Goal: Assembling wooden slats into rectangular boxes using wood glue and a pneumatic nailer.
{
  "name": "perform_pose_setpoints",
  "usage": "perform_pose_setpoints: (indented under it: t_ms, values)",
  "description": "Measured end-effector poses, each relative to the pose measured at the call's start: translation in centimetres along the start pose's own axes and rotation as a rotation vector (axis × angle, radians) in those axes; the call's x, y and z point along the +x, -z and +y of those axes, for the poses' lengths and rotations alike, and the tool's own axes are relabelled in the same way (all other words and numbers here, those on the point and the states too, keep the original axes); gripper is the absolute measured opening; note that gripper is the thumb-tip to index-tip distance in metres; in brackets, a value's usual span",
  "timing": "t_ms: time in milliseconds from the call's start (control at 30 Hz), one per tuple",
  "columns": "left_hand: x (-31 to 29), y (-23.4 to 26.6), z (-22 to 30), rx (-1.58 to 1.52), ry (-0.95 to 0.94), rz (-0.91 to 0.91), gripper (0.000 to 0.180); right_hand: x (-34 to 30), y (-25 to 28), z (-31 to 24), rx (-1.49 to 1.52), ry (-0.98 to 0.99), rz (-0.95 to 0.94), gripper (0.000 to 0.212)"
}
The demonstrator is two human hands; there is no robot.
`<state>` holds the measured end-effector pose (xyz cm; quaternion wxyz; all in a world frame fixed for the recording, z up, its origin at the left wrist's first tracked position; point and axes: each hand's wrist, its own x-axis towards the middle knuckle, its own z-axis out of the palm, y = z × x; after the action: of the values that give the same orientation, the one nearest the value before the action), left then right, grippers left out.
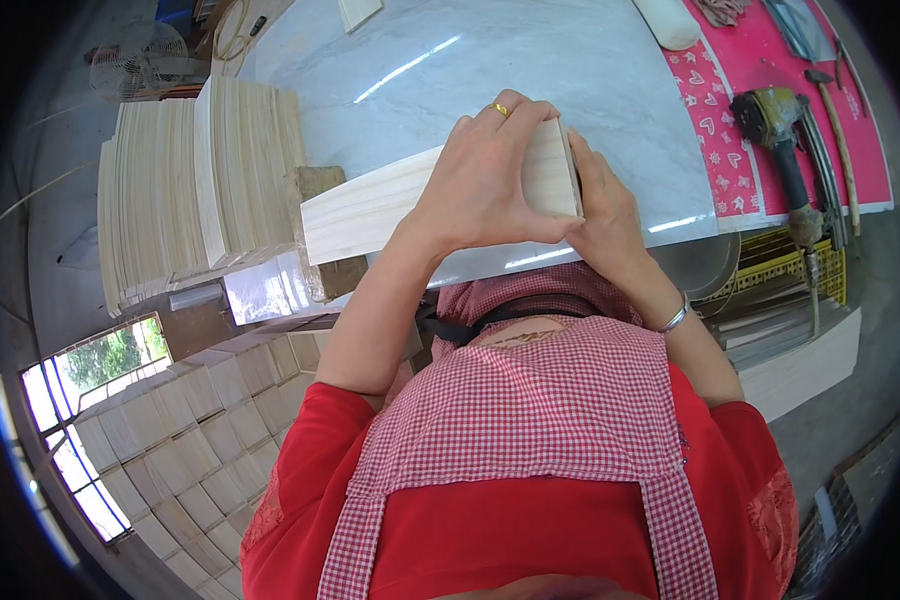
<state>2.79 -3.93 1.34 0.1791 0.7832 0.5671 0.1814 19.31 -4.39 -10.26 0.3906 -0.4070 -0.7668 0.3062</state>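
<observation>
Pale wooden boards (355,212) are held over the near edge of the table, a long one reaching left and a short upright edge at its right end. My left hand (480,170), with a ring on one finger, wraps over the long board, thumb toward the right end. My right hand (610,210) closes around that right end from the far right side; a thin darker edge shows between its fingers and the pale face. Whether the pieces are joined cannot be told. The board's left end lies by a brown wooden block (322,180).
A tall stack of thin boards (255,170) stands at left, with a fan (140,60) behind. On the pink cloth (860,185) at right lie a nail gun (775,125) and a hammer (832,120). A yellow crate (790,262) sits below; stacked wooden boxes (195,430) fill the lower left.
</observation>
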Motion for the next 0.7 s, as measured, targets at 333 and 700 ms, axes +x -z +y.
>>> perform_pose_setpoints:
  t_ms: [333, 700]
  values:
    - [-0.06, -0.23, -0.15, 0.003, 0.002, -0.007, 0.087, -0.12, -0.21, 0.11, 0.004, 0.001, 0.015, 0.083]
    - [0.14, -0.67, -0.16, 0.034, -0.006, -0.004, 0.088, -0.25, 0.57, -0.16, 0.074, -0.064, -0.021, 0.084]
